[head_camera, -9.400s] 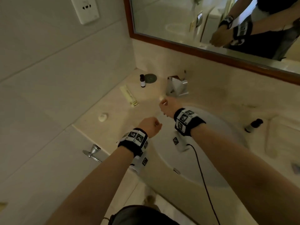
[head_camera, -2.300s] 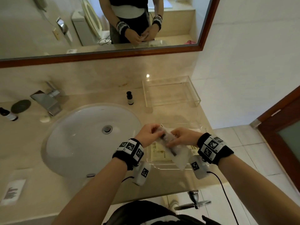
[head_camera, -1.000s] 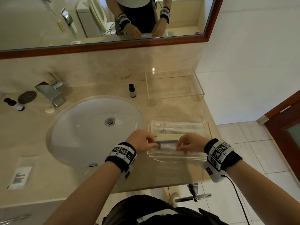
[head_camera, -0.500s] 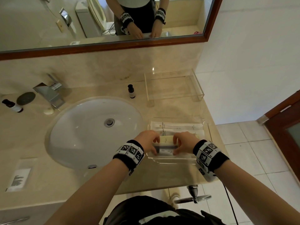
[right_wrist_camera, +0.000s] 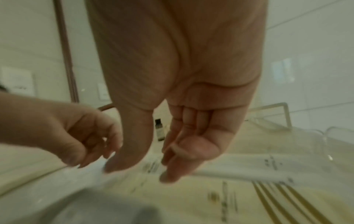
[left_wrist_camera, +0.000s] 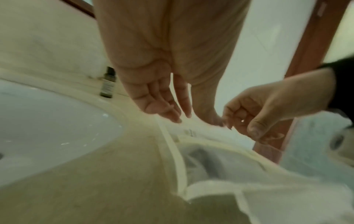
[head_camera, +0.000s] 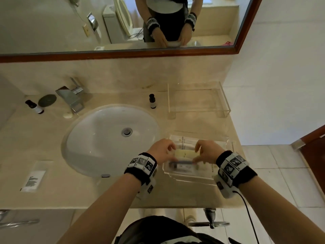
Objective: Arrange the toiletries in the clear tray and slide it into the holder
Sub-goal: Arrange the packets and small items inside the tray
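The clear tray (head_camera: 193,178) lies on the counter right of the sink. It holds white tube packets (head_camera: 182,140), a pale yellow packet (head_camera: 184,154) and, nearest me, a clear packet with a dark item (head_camera: 182,165). My left hand (head_camera: 165,150) and right hand (head_camera: 205,150) hover side by side over the tray's middle with relaxed fingers pointing down. The left hand (left_wrist_camera: 184,118) has its fingertips at the packets. Nothing is pinched in the right hand (right_wrist_camera: 140,172). The clear holder (head_camera: 197,99) stands against the back wall beyond the tray.
A small dark bottle (head_camera: 152,101) stands between the sink (head_camera: 110,138) and the holder. Another bottle (head_camera: 34,106), a dark disc (head_camera: 47,100) and the faucet (head_camera: 70,97) are at the back left. A sachet (head_camera: 33,180) lies front left.
Both hands laid the clear packet with the dark item into the near side of the tray and let go of it. They have since risen slightly.
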